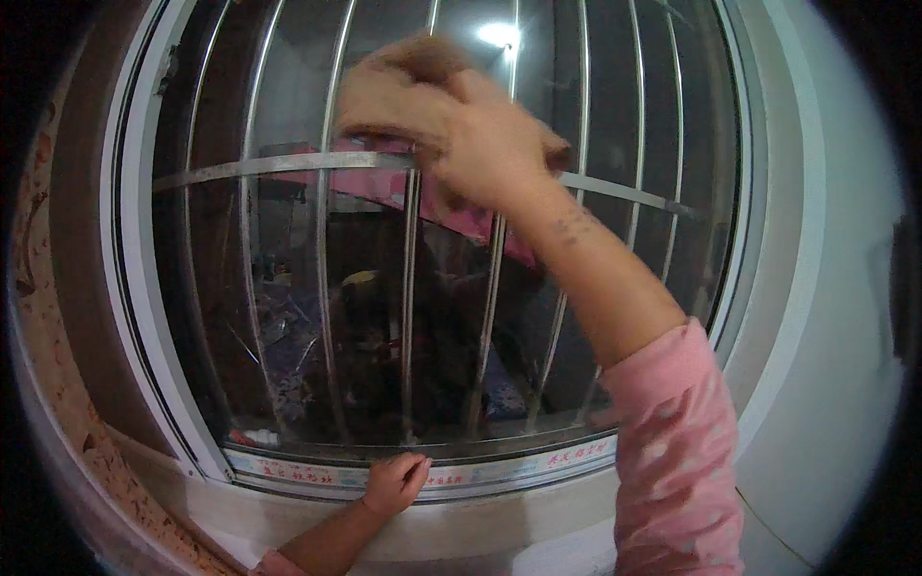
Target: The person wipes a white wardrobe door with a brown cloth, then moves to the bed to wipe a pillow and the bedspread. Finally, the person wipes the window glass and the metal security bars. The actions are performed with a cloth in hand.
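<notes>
A brown cloth (392, 101) is bunched in my right hand (490, 144), high in front of the barred window. The hand is blurred, and its pink sleeve (673, 439) is pushed back below the elbow. Behind the cloth is the window glass (367, 245), dark and reflective; whether the cloth touches it at every point cannot be seen. Low in the view, my left hand (397, 481) rests at the bottom rail of the window frame (497, 477). Its fingers are curled in, with nothing visible in them.
Upright metal bars (322, 266) and a curved crossbar (288, 164) stand beyond the glass. White side frame (133, 273) borders the left, beside a brown patterned curtain (61, 302). Printed strips line the bottom rail. A bright lamp reflection (498, 33) shows above; pale wall (843, 288) lies right.
</notes>
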A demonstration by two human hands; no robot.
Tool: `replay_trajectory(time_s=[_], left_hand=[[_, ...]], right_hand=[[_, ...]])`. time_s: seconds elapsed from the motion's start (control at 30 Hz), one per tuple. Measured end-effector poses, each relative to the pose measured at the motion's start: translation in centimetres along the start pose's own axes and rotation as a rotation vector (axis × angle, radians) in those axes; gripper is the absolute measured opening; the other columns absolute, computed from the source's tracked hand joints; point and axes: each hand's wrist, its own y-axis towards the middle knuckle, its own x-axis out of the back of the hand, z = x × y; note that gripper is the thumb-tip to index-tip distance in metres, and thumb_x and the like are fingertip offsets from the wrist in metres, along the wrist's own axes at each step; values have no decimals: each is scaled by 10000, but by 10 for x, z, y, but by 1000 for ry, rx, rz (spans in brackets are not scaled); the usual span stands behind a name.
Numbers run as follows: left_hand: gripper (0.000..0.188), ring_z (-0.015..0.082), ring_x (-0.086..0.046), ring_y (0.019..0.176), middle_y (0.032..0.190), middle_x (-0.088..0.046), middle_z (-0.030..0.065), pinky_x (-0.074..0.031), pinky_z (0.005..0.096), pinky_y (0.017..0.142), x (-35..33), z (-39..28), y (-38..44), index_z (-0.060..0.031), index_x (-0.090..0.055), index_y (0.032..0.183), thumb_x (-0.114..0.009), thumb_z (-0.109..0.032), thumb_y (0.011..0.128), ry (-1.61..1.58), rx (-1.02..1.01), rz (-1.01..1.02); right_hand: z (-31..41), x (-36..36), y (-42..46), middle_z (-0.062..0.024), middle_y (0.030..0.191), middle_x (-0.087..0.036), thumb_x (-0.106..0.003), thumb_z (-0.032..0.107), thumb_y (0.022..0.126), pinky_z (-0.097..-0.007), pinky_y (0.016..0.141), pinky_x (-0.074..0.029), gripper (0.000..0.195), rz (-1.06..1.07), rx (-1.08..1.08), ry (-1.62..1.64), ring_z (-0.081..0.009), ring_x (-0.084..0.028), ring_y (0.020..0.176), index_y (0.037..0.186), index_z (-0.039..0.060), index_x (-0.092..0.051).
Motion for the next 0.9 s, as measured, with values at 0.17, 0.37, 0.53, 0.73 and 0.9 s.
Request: replay_trajectory(time_s=[0.17,0.37,0.53,0.73,0.9], left_hand=[[82,238,-628,562,696,-642,118,-474,320,509,-9,10,-2,-31,-650,869,-679,-95,827,-20,14,-16],[82,235,-627,557,680,-637,113,-478,325,511,-17,0,8,-37,-647,891,-674,-84,830,-103,-72,-68],[78,235,-627,562,676,-632,116,-482,332,516,-13,-1,7,-32,-643,886,-667,-89,839,-135,-12,-29],[86,255,-622,574,688,-633,124,-483,331,536,-3,0,3,-34,-642,887,-668,-100,839,-102,-18,-5],[83,167,-593,557,676,-620,112,-459,299,510,-10,0,4,9,-642,880,-659,-66,849,-108,-65,17]], right_hand=[[-128,54,-56,-170,1135,-560,-705,236,740,-449,893,-468,566,-112,-402,-160,-369,-554,1054,1282,185,-550],[-200,90,-117,-194,1142,-607,-575,254,810,-392,913,-438,493,-288,-815,-90,-341,-594,1054,1243,24,-524],[-135,47,-68,-182,1139,-554,-629,152,801,-418,879,-454,449,-294,-338,115,-362,-565,1041,1237,63,-567],[66,-17,-41,-162,1033,-559,-718,190,645,-422,777,-463,419,91,135,200,-339,-537,977,1054,126,-650],[127,-53,-75,-61,940,-524,-714,218,611,-386,703,-480,493,213,526,279,-247,-524,924,1084,110,-625]])
